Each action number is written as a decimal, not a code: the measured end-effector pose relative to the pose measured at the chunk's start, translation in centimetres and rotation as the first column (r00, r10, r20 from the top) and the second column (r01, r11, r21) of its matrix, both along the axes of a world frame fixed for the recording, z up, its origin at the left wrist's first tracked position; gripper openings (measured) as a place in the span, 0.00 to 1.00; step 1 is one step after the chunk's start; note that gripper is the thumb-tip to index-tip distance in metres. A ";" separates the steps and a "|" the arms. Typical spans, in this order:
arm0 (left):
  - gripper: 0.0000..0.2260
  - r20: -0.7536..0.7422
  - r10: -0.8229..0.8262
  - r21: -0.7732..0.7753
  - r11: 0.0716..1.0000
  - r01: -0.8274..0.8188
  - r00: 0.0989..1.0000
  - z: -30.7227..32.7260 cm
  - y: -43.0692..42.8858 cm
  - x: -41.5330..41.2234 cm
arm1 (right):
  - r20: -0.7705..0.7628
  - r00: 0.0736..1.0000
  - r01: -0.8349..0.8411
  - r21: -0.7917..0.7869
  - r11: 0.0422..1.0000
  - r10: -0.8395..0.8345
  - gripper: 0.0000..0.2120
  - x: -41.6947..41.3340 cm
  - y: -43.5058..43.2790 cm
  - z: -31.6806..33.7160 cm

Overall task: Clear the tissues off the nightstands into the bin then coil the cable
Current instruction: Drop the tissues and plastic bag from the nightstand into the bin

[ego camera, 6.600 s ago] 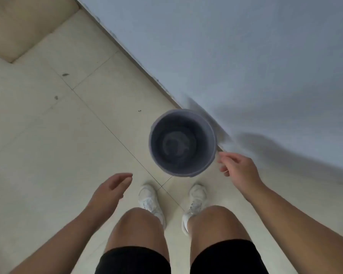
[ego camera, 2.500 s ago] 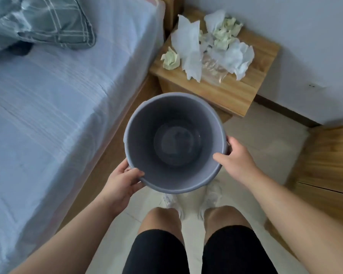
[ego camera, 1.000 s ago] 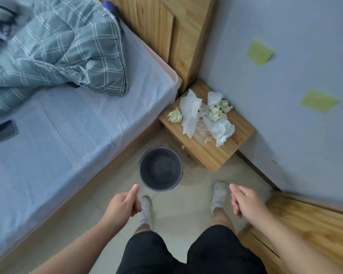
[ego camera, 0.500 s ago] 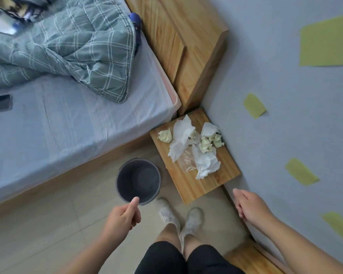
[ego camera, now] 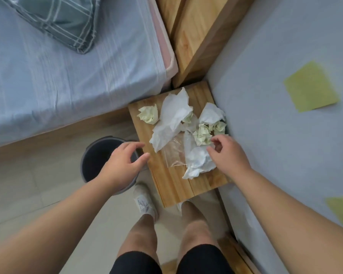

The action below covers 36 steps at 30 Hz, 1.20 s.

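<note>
Clearing has barely begun at this bedside: every tissue in sight lies on the wooden bench (ego camera: 172, 186), none shows in the grey plastic bin (ego camera: 93, 155), and no cable is in view. The person's right grip (ego camera: 229, 155) hovers over the pile, fingers half curled and holding nothing. A crumpled white tissue (ego camera: 198, 161) lies directly beneath it and pale green wads (ego camera: 202, 135) sit at its fingertips. Beyond those, a large, soft, loosely creased white sheet (ego camera: 172, 117) lies farther from the grip, with a lone green ball (ego camera: 148, 115) past it toward the bed (ego camera: 67, 76). A crinkly clear plastic wrapper (ego camera: 174, 153) lies flat between the two grips. The left grip (ego camera: 121, 165), fingers spread and empty, hangs above the round bin standing on the floor, its thumb near the bench's edge. Everything remains to do: these tissues, any other nightstand, then the coiling.
</note>
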<state>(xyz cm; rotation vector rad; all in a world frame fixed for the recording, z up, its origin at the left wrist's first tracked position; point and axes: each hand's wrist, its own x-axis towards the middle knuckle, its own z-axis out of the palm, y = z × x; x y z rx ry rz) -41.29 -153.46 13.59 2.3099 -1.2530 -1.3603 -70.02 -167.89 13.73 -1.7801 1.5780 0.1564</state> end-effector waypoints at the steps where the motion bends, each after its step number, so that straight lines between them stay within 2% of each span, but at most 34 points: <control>1: 0.24 0.072 -0.014 -0.032 0.999 0.016 0.997 -1.0 -1.0 -0.3 | 0.001 1.000 -0.021 -0.020 1.000 0.021 0.16 0.1 -0.7 -1.3; 5: 0.31 0.221 0.036 -0.151 0.989 -0.002 0.975 -3.9 -5.5 -1.4 | -0.017 0.994 -0.111 -0.114 0.987 0.109 0.27 1.1 -2.5 -5.3; 9: 0.37 0.292 0.051 -0.134 0.991 -0.012 0.955 -6.7 -9.6 -1.8 | -0.098 0.980 -0.183 -0.079 0.980 0.175 0.37 2.2 -2.8 -8.4; 12: 0.32 0.328 -0.023 -0.102 0.993 0.059 0.944 -9.1 -11.1 -1.6 | -0.149 0.962 -0.241 -0.065 0.968 0.230 0.32 2.3 -2.8 -9.9; 16: 0.24 0.365 -0.071 -0.077 0.991 0.106 0.928 -10.8 -11.1 -0.4 | -0.076 0.972 -0.229 -0.127 0.965 0.220 0.25 1.7 -3.1 -9.9; 21: 0.18 0.234 0.087 -0.209 0.977 -0.037 0.968 -9.2 -9.0 0.8 | -0.013 0.988 -0.156 -0.204 0.966 0.157 0.23 1.3 -2.9 -7.6; 26: 0.16 0.012 0.311 -0.336 0.896 -0.289 0.950 -5.1 -5.3 1.8 | 0.030 0.997 -0.060 -0.214 0.975 0.068 0.20 1.6 -2.3 -4.4; 31: 0.14 -0.214 0.564 -0.304 0.737 -0.603 0.798 -2.9 0.7 2.0 | 0.270 0.962 0.006 -0.188 0.982 0.046 0.17 5.5 0.2 -0.3; 34: 0.13 -0.272 0.719 -0.236 0.595 -0.769 0.640 -3.0 5.7 2.3 | 0.407 0.906 -0.100 -0.057 0.993 0.115 0.16 10.6 4.3 -0.1; 36: 0.12 -0.279 0.806 -0.159 0.497 -0.853 0.522 -4.2 9.9 2.7 | 0.428 0.889 -0.177 -0.010 0.984 0.164 0.17 14.1 7.1 -1.3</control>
